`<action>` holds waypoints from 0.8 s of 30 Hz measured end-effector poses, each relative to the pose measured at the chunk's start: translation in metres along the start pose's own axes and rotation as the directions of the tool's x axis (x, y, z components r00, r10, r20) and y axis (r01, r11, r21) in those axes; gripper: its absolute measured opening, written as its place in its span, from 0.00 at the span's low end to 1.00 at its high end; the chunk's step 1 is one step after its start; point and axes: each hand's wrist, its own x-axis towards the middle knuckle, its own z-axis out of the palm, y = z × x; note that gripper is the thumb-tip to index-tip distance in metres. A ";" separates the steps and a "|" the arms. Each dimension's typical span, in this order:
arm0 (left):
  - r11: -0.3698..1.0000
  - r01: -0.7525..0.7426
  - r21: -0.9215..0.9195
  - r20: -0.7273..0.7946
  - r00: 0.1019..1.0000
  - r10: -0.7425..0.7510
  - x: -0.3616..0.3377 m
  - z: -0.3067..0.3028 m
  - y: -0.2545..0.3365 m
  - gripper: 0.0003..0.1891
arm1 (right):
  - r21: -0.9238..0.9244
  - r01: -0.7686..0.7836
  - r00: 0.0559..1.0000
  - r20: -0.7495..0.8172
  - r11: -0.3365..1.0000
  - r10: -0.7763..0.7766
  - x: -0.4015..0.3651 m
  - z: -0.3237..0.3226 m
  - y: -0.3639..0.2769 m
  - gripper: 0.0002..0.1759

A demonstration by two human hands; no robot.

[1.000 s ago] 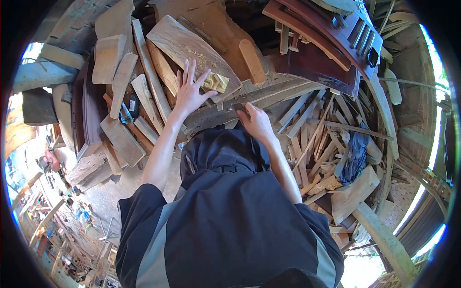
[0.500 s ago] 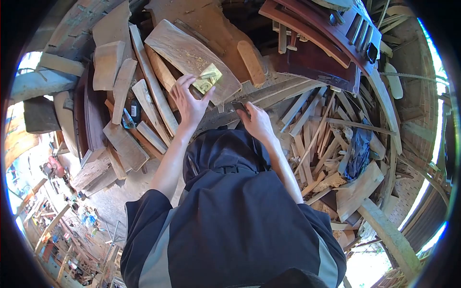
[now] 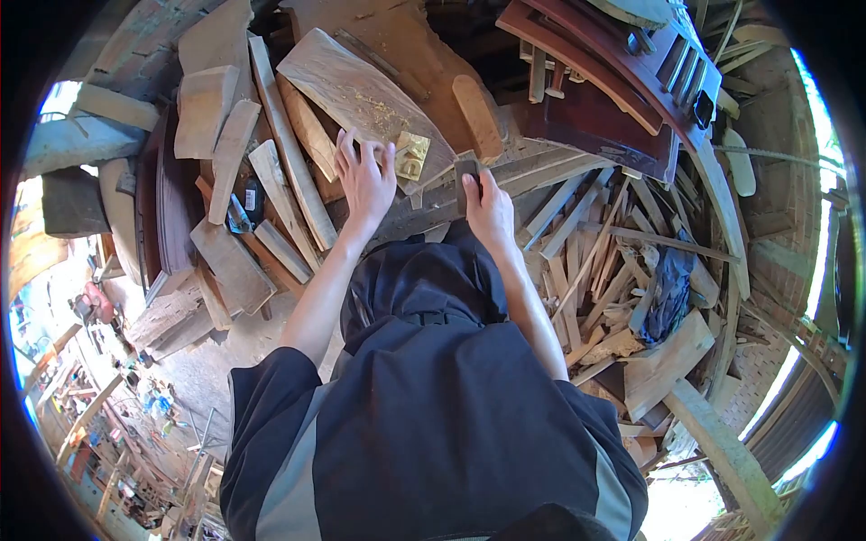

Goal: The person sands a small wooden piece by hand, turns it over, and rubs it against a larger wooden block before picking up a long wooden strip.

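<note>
My left hand (image 3: 365, 183) is open, its fingers spread over the edge of a wide wooden board (image 3: 336, 74). Just right of its fingertips, a small yellow carved wooden piece (image 3: 413, 158) lies on the board's near end, with a raised curved form on it. My right hand (image 3: 490, 209) is closed on a small dark rectangular block (image 3: 465, 183), held upright beside the board's right corner with its broad face showing. Yellow shavings (image 3: 383, 115) are scattered on the board.
Wood offcuts (image 3: 293, 144) lean to the left, with a dark bottle (image 3: 253, 200) among them. Scrap sticks (image 3: 606, 243) and a dark plastic bag (image 3: 669, 284) are heaped at right. Dark red furniture parts (image 3: 591, 126) are stacked at upper right.
My left hand has let go of the yellow carved piece, which now sits further right on the board. My right hand has raised and turned the dark block, so its face shows.
</note>
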 end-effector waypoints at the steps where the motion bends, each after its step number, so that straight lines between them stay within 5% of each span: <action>1: 1.000 0.028 -0.014 -0.041 0.999 -0.029 0.006 0.006 -0.003 0.19 | -0.002 0.005 1.000 0.004 1.000 -0.005 0.009 0.004 -0.003 0.17; 8: 0.992 0.111 0.062 -0.090 0.990 -0.106 0.047 0.048 0.007 0.24 | -0.241 0.192 0.976 -0.051 0.951 -0.210 0.080 0.052 -0.033 0.13; 15: 0.970 0.183 0.160 -0.081 0.982 -0.172 0.045 0.055 0.007 0.27 | -0.367 0.223 0.962 -0.069 0.903 -0.266 0.061 0.063 -0.032 0.12; 24: 0.982 0.151 0.112 -0.044 0.988 -0.147 0.048 0.048 0.009 0.30 | -0.319 0.255 0.962 -0.011 0.913 -0.272 0.075 0.057 -0.030 0.12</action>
